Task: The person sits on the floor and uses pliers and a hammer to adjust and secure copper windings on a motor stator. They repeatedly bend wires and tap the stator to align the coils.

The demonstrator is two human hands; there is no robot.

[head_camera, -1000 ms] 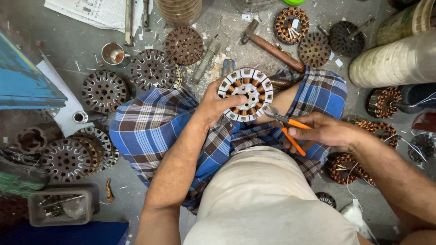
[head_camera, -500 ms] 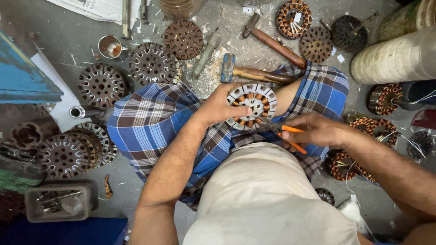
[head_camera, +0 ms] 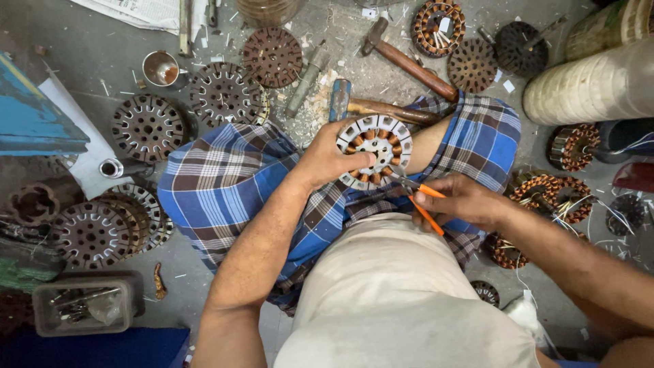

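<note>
My left hand (head_camera: pixel 328 159) grips a round stator (head_camera: pixel 375 150) with white slot liners and copper windings, holding it upright over my lap. My right hand (head_camera: pixel 462 202) holds orange-handled cutters (head_camera: pixel 424 200) whose metal tip touches the stator's lower right edge. I sit cross-legged on the floor in a blue checked cloth (head_camera: pixel 225 182).
Bare rusty stator cores (head_camera: pixel 223 93) lie on the floor at left and top. Two hammers (head_camera: pixel 407 62) rest just beyond the stator. Wound stators with loose wires (head_camera: pixel 545 192) sit at right, beside large pale rolls (head_camera: pixel 591 84). A small tray of bits (head_camera: pixel 82 307) is at lower left.
The view has shifted slightly. My left hand has turned the stator and lowered it a little; the cutters in my right hand have moved in against its lower right rim.
</note>
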